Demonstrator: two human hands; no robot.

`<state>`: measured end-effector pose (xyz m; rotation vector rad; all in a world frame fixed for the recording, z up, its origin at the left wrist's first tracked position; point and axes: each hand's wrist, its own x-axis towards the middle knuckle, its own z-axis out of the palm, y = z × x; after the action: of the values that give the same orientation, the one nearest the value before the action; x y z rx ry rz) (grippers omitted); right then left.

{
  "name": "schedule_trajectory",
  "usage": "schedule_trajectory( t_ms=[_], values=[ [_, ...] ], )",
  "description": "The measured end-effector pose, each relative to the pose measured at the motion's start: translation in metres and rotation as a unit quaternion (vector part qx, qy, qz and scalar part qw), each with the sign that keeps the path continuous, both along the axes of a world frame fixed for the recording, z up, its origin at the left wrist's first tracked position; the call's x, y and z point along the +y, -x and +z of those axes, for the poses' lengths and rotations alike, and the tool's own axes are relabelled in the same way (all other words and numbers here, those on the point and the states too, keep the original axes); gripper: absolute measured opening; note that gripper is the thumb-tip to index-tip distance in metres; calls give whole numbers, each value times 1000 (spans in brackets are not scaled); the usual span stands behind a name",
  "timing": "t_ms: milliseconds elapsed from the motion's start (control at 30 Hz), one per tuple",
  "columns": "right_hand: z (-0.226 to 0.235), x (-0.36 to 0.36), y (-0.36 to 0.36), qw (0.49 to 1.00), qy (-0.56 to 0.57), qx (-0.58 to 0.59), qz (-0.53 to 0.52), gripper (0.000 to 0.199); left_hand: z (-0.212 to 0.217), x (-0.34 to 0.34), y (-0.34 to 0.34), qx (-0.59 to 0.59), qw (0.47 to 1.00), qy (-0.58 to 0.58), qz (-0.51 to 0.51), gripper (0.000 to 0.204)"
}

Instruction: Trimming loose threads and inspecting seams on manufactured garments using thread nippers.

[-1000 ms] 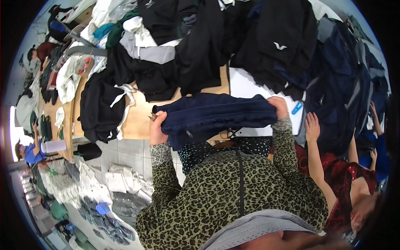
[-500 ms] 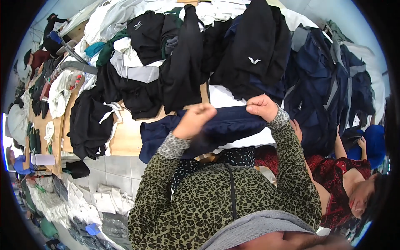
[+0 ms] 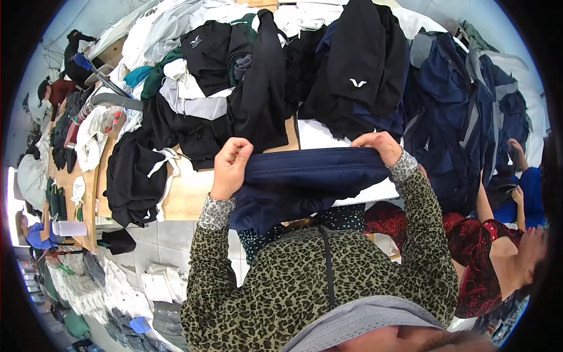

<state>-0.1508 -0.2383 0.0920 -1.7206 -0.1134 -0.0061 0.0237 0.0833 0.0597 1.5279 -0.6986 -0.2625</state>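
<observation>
A navy garment (image 3: 311,170) is stretched between my hands, its seamed upper edge running nearly straight from side to side. My left hand (image 3: 232,164) pinches the left end of that edge, thumb on top. My right hand (image 3: 382,146) grips the other end, thumb and fingers pressed on the cloth. The lower part of the garment hangs in loose folds in front of my body. Whether it is trousers or a jacket I cannot tell.
Black garments (image 3: 258,88) lie heaped beyond my hands, with a dark bundle (image 3: 132,176) at left on the wooden table (image 3: 187,190). Navy and grey clothes (image 3: 446,111) are piled at right. A person in red patterned clothing (image 3: 469,252) is close on my right. Folded white packets (image 3: 164,281) lie lower left.
My left hand has moved left and taken hold of the garment's left end. The edge is now pulled straight and wide. My right hand has shifted slightly right, still holding.
</observation>
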Motion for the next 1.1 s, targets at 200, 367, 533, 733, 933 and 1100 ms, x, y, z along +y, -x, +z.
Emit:
schedule_trajectory(
  t_ms=[200, 367, 533, 733, 933, 1100],
  values=[
    [-1, 10, -4, 984, -43, 160, 70, 40, -4, 13, -6, 5, 999, 11, 40, 10],
    [4, 6, -1, 952, -8, 267, 148, 38, -9, 21, -17, -2, 996, 5, 93, 12],
    [8, 3, 0, 937, -23, 286, 197, 37, -17, 27, -26, 39, 992, 5, 120, 10],
    [-9, -6, 0, 936, -56, 298, 180, 33, -30, 33, -38, 39, 987, -29, 153, 12],
    [-20, 41, -35, 969, 53, 174, 169, 24, -7, -25, -2, -240, 931, -274, -19, 15],
    [-1, 65, -58, 987, 60, 48, 142, 24, 39, -76, 38, 17, 965, -82, -250, 25]
  ],
)
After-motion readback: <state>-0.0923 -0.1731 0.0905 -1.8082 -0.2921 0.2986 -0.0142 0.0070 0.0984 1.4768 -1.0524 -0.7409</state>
